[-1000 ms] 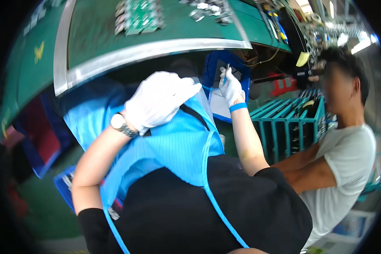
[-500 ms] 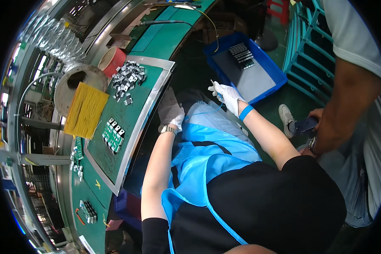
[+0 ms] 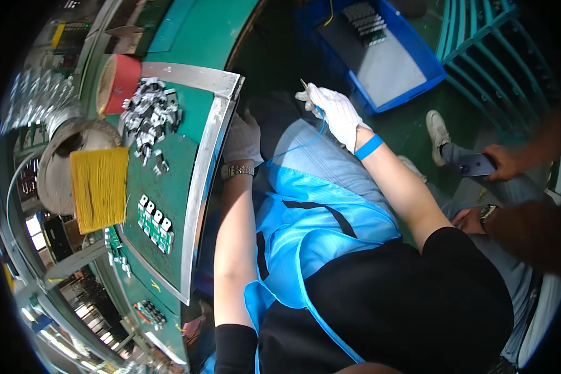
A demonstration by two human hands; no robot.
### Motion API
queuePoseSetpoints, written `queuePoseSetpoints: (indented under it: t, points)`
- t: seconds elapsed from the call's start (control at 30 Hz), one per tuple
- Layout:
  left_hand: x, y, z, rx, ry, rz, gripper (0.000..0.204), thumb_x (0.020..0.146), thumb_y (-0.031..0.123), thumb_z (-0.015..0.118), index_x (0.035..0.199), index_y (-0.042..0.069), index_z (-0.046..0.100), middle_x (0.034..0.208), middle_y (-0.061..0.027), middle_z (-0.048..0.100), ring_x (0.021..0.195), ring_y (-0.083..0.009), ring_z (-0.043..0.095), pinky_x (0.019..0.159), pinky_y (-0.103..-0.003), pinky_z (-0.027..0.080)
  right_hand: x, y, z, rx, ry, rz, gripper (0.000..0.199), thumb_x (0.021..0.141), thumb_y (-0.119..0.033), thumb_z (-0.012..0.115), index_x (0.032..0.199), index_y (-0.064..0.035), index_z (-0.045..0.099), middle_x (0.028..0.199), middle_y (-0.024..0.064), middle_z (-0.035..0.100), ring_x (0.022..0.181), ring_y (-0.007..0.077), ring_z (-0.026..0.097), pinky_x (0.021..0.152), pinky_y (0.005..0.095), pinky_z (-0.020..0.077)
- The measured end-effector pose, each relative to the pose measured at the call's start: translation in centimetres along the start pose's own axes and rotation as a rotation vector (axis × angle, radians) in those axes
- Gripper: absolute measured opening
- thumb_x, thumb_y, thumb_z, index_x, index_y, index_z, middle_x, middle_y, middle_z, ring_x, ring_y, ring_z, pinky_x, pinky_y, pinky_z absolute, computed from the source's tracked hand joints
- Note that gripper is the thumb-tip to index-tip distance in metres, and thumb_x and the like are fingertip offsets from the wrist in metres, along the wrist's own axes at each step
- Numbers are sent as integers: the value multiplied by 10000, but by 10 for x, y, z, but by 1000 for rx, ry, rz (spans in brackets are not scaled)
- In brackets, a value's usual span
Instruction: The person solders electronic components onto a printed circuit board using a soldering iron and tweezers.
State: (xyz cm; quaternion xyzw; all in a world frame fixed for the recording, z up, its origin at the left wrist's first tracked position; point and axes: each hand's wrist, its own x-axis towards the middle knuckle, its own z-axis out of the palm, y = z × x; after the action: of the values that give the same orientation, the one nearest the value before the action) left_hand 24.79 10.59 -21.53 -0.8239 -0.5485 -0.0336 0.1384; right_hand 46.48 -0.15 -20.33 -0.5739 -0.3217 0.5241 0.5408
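Note:
My right hand [image 3: 338,113], in a white glove with a blue wrist strap [image 3: 368,147], is closed around a thin pointed metal tool [image 3: 304,85], whose exact kind is not clear. It is raised over my right leg, near the blue bin. My left hand [image 3: 242,138], also gloved, is in shade beside the table's metal edge [image 3: 201,181]. Its fingers look stretched out and nothing shows in them. On the green mat, several small circuit boards with black-and-white parts [image 3: 156,224] sit in a row. A heap of small black-and-silver components [image 3: 153,112] lies farther back.
A blue bin [image 3: 433,80] holding rows of dark parts stands to the far right. A yellow bristled block [image 3: 100,189] and a red-sided round container [image 3: 119,84] are at left. Another person's hand [image 3: 503,163] holds a phone [image 3: 477,165] at right, near a teal rack [image 3: 486,68].
The view has turned, so the table's things appear farther left and the bin higher and farther right. My right hand keeps hold of the thin tool. The other person's phone hand has shifted.

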Motion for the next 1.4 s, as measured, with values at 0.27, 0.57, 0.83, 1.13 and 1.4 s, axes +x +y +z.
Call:
queuePoseSetpoints:
  t: [0.27, 0.57, 0.83, 1.13, 1.4]
  points:
    - [7, 34, -17, -234, 81, 178, 602, 945, 240, 603, 1458, -18, 422, 1429, -256, 517, 1263, -351, 572, 1017, -413, 497, 46, 36, 17, 5, -71, 72, 581, 1012, -553, 482, 905, -18, 679, 791, 35, 635, 756, 130, 545, 726, 280, 453]
    - [30, 16, 0, -1540, -84, -583, 682, 1001, 327, 564, 1552, 112, 226, 1531, -169, 380, 1435, -376, 337, 1211, -481, 258, 76, 66, 9, -720, -33, -421, 204, 992, -143, 492, 933, -21, 644, 927, 176, 614, 917, 354, 604, 824, 447, 477]
    - [56, -3, 11, -1718, -158, -637, 892, 913, 688, 516, 1579, 207, 171, 1624, -93, 239, 1498, -312, 179, 1245, -460, 138, 72, 59, 26, -139, 2, -384, 306, 932, -140, 495, 1133, -60, 712, 1010, 199, 680, 829, 348, 660, 718, 407, 533]
    - [64, 21, 2, -1563, -32, -669, 857, 895, 719, 537, 1520, 167, 340, 1486, -134, 410, 1385, -282, 368, 1188, -439, 275, 81, 51, 34, -21, -122, -358, 263, 839, -201, 596, 972, -17, 727, 923, 212, 675, 793, 340, 666, 682, 394, 543]
    - [18, -24, 20, -985, -361, -484, 444, 1058, 347, 368, 1427, 107, 428, 1453, -108, 473, 1349, -244, 437, 1122, -407, 379, 146, -17, 106, -116, 165, -684, 252, 959, -145, 521, 1094, -145, 734, 965, 97, 691, 751, 271, 677, 712, 391, 547]
